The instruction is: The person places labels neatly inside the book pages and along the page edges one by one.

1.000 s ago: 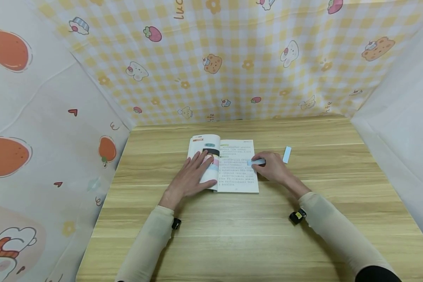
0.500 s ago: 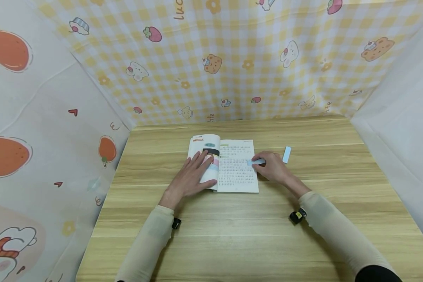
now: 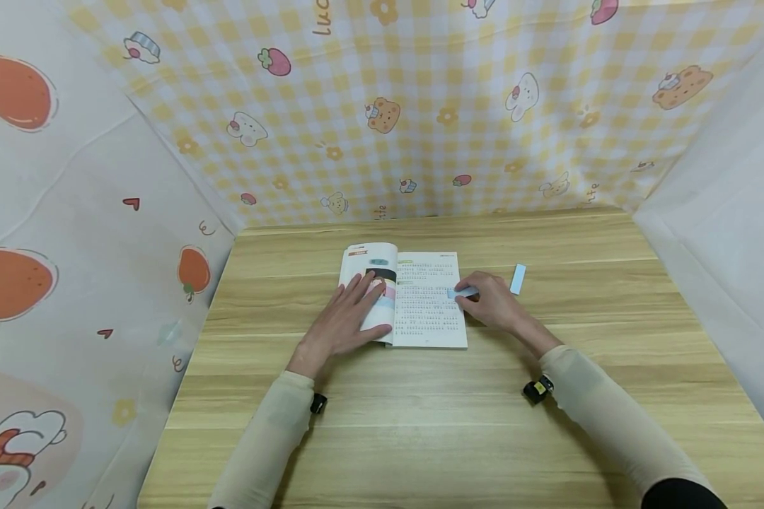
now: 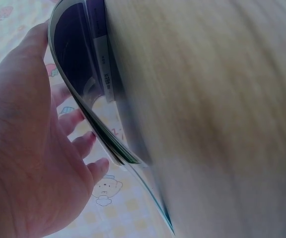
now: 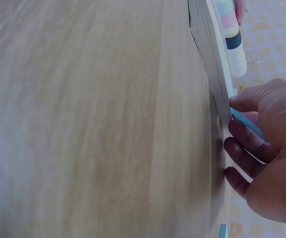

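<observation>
Positioning 1 blue strip [image 3: 463, 292], pinched in the right hand [image 3: 493, 302], over the open book [image 3: 426, 311] seems the step; the book lies beneath the spread left hand [image 3: 342, 318]; next calls for steady aligning.

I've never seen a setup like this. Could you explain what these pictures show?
There's no robot here, only a person's bare left hand and right hand. The wide picture comes from a camera worn on the head; the two sideways close-ups come from a small black camera on each wrist. On the wood-grain table lies an open white paper book. The left hand rests on its left page. The right hand pinches a thin light-blue strip over the opposite page's outer edge. Another light-blue strip lies farther right.
</observation>
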A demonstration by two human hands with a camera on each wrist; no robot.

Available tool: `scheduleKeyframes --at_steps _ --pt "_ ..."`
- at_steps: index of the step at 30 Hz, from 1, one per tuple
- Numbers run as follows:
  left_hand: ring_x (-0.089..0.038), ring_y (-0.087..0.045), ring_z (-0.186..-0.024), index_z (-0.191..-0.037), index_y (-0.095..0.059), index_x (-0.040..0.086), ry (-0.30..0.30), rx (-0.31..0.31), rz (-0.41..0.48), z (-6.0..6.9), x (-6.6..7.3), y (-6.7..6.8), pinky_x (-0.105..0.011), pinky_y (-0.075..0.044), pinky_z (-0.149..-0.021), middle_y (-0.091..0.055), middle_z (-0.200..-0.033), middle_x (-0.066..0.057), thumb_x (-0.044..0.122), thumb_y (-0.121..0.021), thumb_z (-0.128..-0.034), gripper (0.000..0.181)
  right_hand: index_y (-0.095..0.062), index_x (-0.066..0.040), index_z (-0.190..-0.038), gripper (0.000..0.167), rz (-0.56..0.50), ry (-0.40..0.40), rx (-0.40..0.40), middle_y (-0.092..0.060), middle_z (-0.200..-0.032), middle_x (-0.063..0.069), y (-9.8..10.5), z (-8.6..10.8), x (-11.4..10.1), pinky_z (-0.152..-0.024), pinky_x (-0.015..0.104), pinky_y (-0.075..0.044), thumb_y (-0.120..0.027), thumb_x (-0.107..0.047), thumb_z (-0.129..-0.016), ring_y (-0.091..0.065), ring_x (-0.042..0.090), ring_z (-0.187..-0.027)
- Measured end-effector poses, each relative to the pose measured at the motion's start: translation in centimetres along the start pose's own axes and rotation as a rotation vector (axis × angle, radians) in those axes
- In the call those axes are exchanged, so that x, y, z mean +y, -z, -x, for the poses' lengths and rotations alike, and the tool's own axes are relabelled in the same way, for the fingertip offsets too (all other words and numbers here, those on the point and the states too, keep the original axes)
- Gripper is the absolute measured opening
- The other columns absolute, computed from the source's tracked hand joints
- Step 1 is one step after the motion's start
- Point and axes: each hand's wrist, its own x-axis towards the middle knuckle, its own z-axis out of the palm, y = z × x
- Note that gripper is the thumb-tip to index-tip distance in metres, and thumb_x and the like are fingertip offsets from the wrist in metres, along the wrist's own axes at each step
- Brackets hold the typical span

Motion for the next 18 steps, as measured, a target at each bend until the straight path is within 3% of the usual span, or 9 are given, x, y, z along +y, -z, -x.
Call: scheduleKeyframes --at_steps 13,18 --pt "-0.034 -0.010 -0.181 -0.183 -0.023 0.024 -0.001 0.002 -0.005 0.06 -0.09 -0.05 -0.063 -0.015 -0.147 -0.010 -0.193 -0.007 0.072 -0.060 -0.1079 0.096 -0.084 -0.001 -0.116 0.018 0.021 0.045 0.018 -0.081 -0.120 0.018 -0.14 -0.07 0.14 -0.098 0.054 -0.065 -0.080 -0.012 -0.103 -0.076 0.035 -0.112" --pt "-0.033 -0.010 -0.181 -0.183 -0.022 0.024 0.001 -0.005 -0.004 0.07 -0.07 0.03 -0.063 -0.015 -0.147 -0.010 -0.193 -0.007 0.072 -0.060 -0.1077 0.097 -0.083 0.001 -0.118 0.020 0.071 0.117 0.041 -0.080 -0.122 0.020 -0.22 0.09 0.33 -0.098 0.055 -0.064 -0.080 -0.013 -0.103 -0.075 0.038 -0.113"
